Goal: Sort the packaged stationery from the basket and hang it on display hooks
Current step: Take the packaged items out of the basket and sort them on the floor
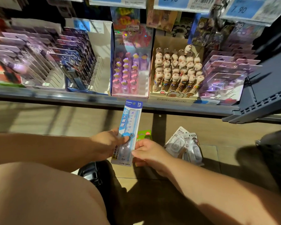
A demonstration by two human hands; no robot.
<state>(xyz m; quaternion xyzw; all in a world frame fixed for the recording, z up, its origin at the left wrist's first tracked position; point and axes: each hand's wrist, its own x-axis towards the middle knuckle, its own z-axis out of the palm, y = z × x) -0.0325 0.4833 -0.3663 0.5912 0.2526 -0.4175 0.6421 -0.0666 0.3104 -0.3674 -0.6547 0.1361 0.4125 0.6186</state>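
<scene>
Grasps long blue-and-white plastic-sleeved ruler pack [130, 127] with left grip [107, 143], thumb across the front near mid-length, fingers behind. Pinches same pack at its lower right edge with right grip [150, 153], thumb and forefinger curled onto it. Holds pack upright between both grips, slightly tilted, header marked 15 cm on top, overlapping front lip of grey metal shelf [201, 106] in view.

Right of right grip, on tan floor [217, 130]: two clear blister packs of correction tape [185, 146], overlapping. Just above right grip: small green pack [143, 134], partly hidden behind ruler pack. Far right of right grip, at frame edge: black mesh basket [276, 159], contents not visible. Below left grip: black shoe [94, 172].

Above both grips, on shelf: cardboard box of cartoon-topped ball pens [175, 72], pink display box of small pink-purple items [130, 70], rows of purple carded packs [39, 59]. Along top: blue price tags [173, 1].
</scene>
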